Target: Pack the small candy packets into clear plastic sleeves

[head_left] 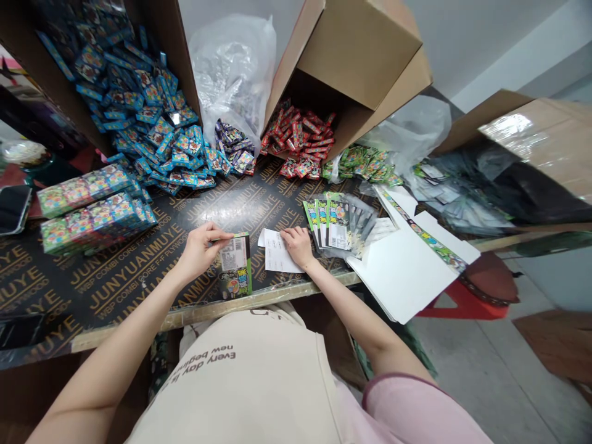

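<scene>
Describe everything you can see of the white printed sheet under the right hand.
The white sheet looks like thin paper, with rows of dark marks too small to read. It lies on the dark table, near the front edge, with what looks like a folded flap at its left side. The right hand rests its fingers on the upper right part.

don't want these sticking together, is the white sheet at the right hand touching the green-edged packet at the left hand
Apart. The head view shows dark tabletop between the green-edged packet and the white sheet.
</scene>
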